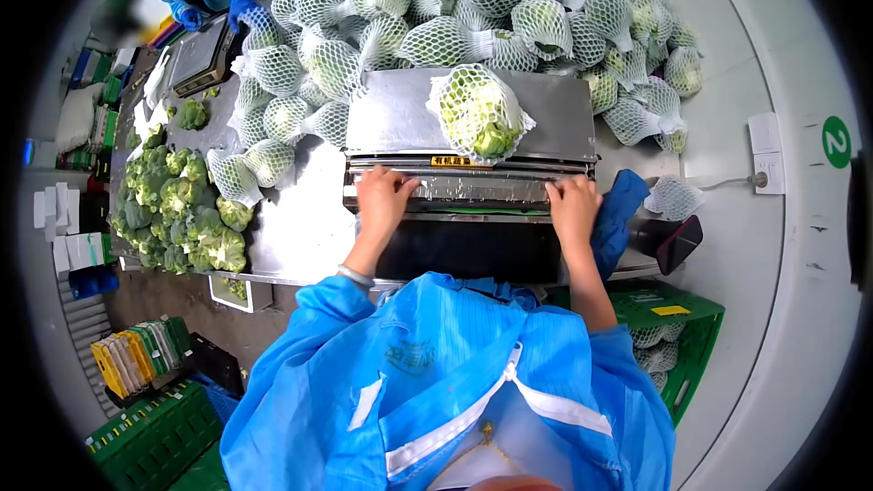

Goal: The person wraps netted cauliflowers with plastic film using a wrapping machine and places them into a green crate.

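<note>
A metal film-wrapping machine [382,118] stands right in front of me. Clear plastic film [482,187] stretches across its front slot. My left hand [382,198] pinches the left end of the film's edge, fingers closed. At the right end, my right hand [573,205] grips the same edge with fingers together. On the machine's flat top, between and beyond my hands, rests a pale green vegetable [482,114] in a white foam net. A yellow label [462,162] with dark characters sits below it on the machine.
Netted vegetables [473,0] pile up behind the machine. Bare broccoli heads [182,205] lie at the left. A co-worker's blue-gloved hand [241,9] is near a scale [202,55]. Blue cloth [620,218] and a green crate [696,336] are on my right.
</note>
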The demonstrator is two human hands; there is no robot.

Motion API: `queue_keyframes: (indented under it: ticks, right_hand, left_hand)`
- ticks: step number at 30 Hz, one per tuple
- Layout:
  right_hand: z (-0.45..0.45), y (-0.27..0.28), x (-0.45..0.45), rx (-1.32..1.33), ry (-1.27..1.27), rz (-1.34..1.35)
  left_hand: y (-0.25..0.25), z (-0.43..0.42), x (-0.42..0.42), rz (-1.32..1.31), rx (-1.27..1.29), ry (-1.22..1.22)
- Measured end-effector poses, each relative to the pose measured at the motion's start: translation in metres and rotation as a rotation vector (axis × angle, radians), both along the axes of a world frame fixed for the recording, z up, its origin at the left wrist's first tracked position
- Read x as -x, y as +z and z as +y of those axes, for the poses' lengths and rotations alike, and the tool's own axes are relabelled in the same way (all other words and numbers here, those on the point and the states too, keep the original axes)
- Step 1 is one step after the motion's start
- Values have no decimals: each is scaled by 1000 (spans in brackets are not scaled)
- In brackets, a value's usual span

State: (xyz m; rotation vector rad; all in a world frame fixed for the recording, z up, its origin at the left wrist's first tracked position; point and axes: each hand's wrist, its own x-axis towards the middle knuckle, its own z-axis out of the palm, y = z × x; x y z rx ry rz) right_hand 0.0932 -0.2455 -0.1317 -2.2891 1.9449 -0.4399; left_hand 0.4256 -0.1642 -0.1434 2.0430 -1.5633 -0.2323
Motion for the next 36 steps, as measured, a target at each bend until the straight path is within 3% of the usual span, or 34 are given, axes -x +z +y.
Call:
queue_keyframes:
  ticks: [2, 5, 7, 9, 11, 13, 15, 17, 19, 23, 24, 25, 27, 28, 31, 35, 36]
  right_hand:
    - [-7, -11, -3, 98, 119, -74]
    - [-15, 6, 37, -633, 168, -920]
    - [-8, 61, 50, -916, 222, -1360]
    - [-14, 110, 44, -913, 442, -1737]
    - [-38, 127, 20, -541, 546, -1996]
    - [-74, 144, -23, -218, 312, -1757]
    - [-121, 106, -50, 17, 291, -1174]
    - [-154, 31, -68, -112, 199, -849]
    - [-155, -22, -81, -439, 147, -782]
    - [-113, 4, -74, -494, 187, -1076]
    - [-101, 13, -69, -525, 224, -1127]
    - [-97, 16, -68, -552, 262, -1181]
    - [-95, 11, -65, -532, 340, -1032]
    - [-92, 9, -62, -525, 378, -956]
    - [-99, 20, -59, -663, 299, -1100]
    - [-73, 71, -46, -822, 348, -885]
    - [-60, 73, -42, -758, 380, -810]
  left_hand:
    - [-3, -6, 2, 48, 26, -58]
    - [46, -5, -38, 737, -507, -192]
    - [105, -5, -57, 1044, -591, -430]
    - [147, -18, -73, 1292, -486, -637]
    - [161, -47, -56, 1685, 4, -691]
    - [174, -92, -15, 1739, 328, -378]
    - [101, -153, -5, 1248, 477, -311]
    - [17, -181, -12, 682, 77, -118]
    - [-7, -181, 3, 760, -40, -57]
    - [24, -155, 1, 983, -79, -294]
    - [31, -148, -7, 1072, -245, -422]
    - [34, -138, -7, 948, -229, -556]
    - [45, -123, -4, 357, -171, -715]
    - [48, -121, -1, 322, -155, -683]
    - [73, -125, -1, 441, -265, -683]
    - [82, -102, -1, 929, -519, -502]
    - [91, -95, 0, 954, -509, -521]
